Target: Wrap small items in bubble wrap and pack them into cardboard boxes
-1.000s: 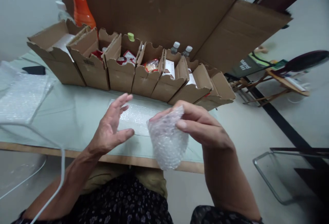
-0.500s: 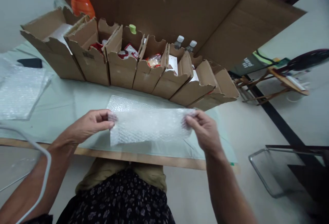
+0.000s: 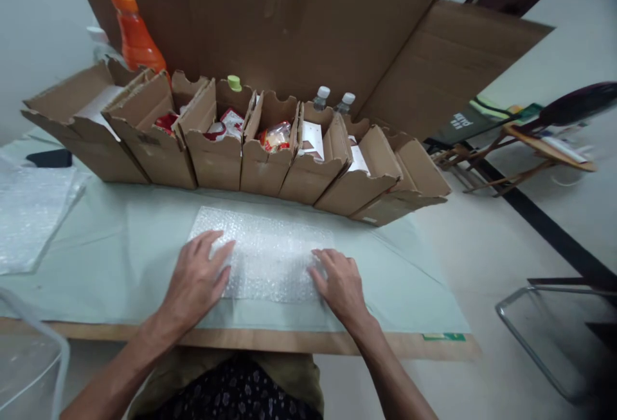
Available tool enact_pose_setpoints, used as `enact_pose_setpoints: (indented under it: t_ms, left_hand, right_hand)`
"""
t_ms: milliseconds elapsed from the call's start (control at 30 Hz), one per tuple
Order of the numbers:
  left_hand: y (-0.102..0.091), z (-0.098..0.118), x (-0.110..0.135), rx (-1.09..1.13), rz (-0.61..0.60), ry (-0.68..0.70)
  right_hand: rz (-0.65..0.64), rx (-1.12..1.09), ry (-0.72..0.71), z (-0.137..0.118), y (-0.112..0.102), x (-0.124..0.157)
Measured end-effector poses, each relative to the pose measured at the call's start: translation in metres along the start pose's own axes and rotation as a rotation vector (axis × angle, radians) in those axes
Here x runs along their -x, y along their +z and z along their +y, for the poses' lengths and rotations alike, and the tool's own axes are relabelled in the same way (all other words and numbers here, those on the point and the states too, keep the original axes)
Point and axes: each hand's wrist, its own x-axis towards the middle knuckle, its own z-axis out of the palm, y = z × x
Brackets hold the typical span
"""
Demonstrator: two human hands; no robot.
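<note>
A clear sheet of bubble wrap lies flat on the pale green table cover, in front of the cardboard bins. My left hand rests over the sheet's left side, fingers spread and thumb apart, gripping nothing. At the right side my right hand is open too, its fingertips and thumb touching or just above the plastic. Whether a second layer lies beneath the sheet is hard to make out.
Cardboard bins holding packets and white cards stand in a row along the back. Behind them are an orange bottle and a tall cardboard panel. More bubble wrap and a dark flat object lie left.
The bubble wrap, held up between both hands before, now lies on the table. Both hands have loosened their pinch and moved inward and lower in the view.
</note>
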Motion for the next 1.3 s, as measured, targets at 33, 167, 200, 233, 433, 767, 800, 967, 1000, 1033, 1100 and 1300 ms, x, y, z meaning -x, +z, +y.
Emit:
enact_pose_setpoints:
  t_ms: [33, 167, 200, 233, 433, 767, 800, 967, 1000, 1033, 1100, 1300]
  left_hand:
    - [0.005, 0.004, 0.0, 0.026, -0.021, 0.068]
    - [0.02, 0.013, -0.001, 0.08, -0.156, 0.107]
    - [0.021, 0.013, -0.001, 0.088, -0.174, 0.092]
    - [0.021, 0.013, -0.001, 0.097, -0.19, 0.078]
    - [0.021, 0.014, -0.004, 0.129, -0.264, -0.005]
    - [0.024, 0.013, -0.005, 0.138, -0.28, -0.037]
    - [0.023, 0.013, -0.006, 0.139, -0.281, -0.036]
    - [0.022, 0.012, -0.006, 0.151, -0.288, -0.034]
    - [0.023, 0.011, -0.006, 0.165, -0.268, -0.025]
    - [0.023, 0.011, -0.006, 0.189, -0.224, -0.016]
    - [0.019, 0.012, -0.008, 0.28, -0.074, -0.014]
    - [-0.02, 0.033, -0.014, 0.859, -0.032, -0.158]
  right_hand:
    - [-0.048, -0.002, -0.024, 0.003, 0.0, -0.001]
    - [-0.035, -0.104, -0.085, 0.019, -0.024, -0.022]
    - [0.02, -0.131, -0.108, 0.023, -0.038, -0.034]
    - [0.079, -0.149, -0.135, 0.024, -0.055, -0.049]
    - [0.148, -0.087, -0.331, -0.022, -0.152, -0.202]
    - [-0.387, 0.241, -0.343, -0.091, -0.081, -0.332]
    - [-0.368, 0.233, -0.343, -0.091, -0.08, -0.331]
    - [-0.145, 0.1, -0.295, -0.063, -0.132, -0.311]
    - [-0.043, 0.014, -0.297, -0.053, -0.151, -0.301]
    - [0.06, -0.09, -0.317, -0.043, -0.17, -0.289]
    - [0.184, -0.298, -0.352, -0.026, -0.203, -0.255]
    - [0.043, -0.759, -0.268, -0.024, -0.207, -0.144]
